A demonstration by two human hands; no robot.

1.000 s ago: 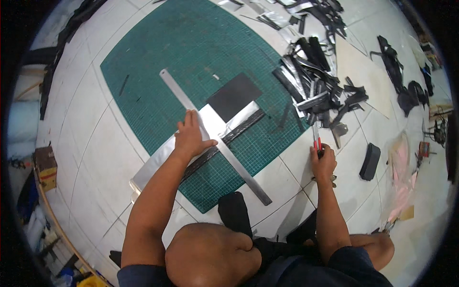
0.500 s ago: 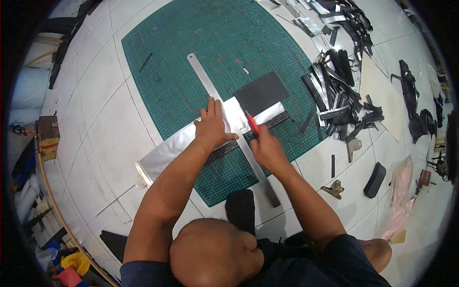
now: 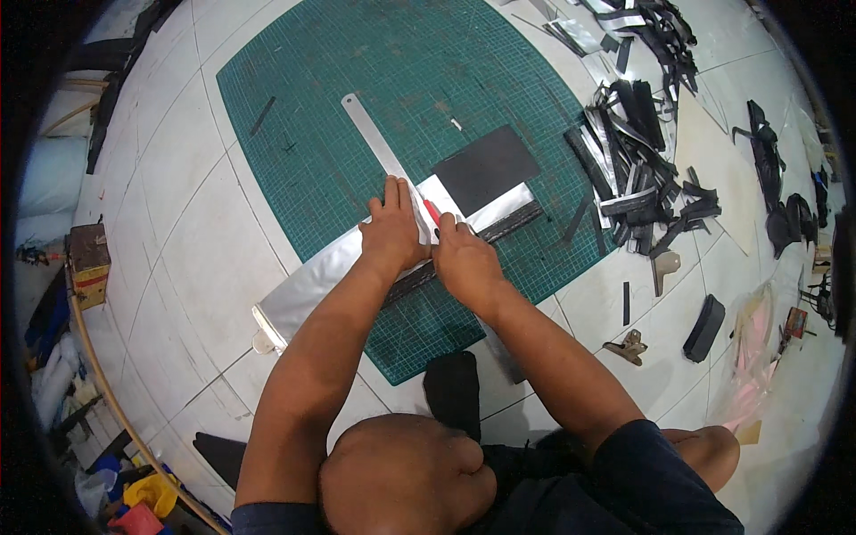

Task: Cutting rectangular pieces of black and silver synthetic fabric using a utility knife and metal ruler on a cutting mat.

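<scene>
My left hand (image 3: 392, 232) lies with fingers stretched out, pressing a long metal ruler (image 3: 370, 132) down across a folded silver sheet (image 3: 321, 276). The sheet has a black strip along its near edge. In my closed right hand (image 3: 468, 263) is a red cutter knife (image 3: 432, 212), held against the ruler's right side on the sheet; its blade tip is hard to make out. Right of the knife, a dark grey rectangular piece (image 3: 489, 168) lies over the sheet's far edge. Beneath everything is a green cutting mat (image 3: 303, 98).
A heap of black and silver strips (image 3: 629, 165) lies to the right, by a flat cream board (image 3: 722, 178). Nearer on the tiled floor are a metal clip (image 3: 627, 348) and a black block (image 3: 704, 328). A box (image 3: 89, 263) stands at the left.
My right hand has moved left with the cutter knife, from over the sheet's right part to the ruler's edge beside my left hand. My left hand stays on the ruler.
</scene>
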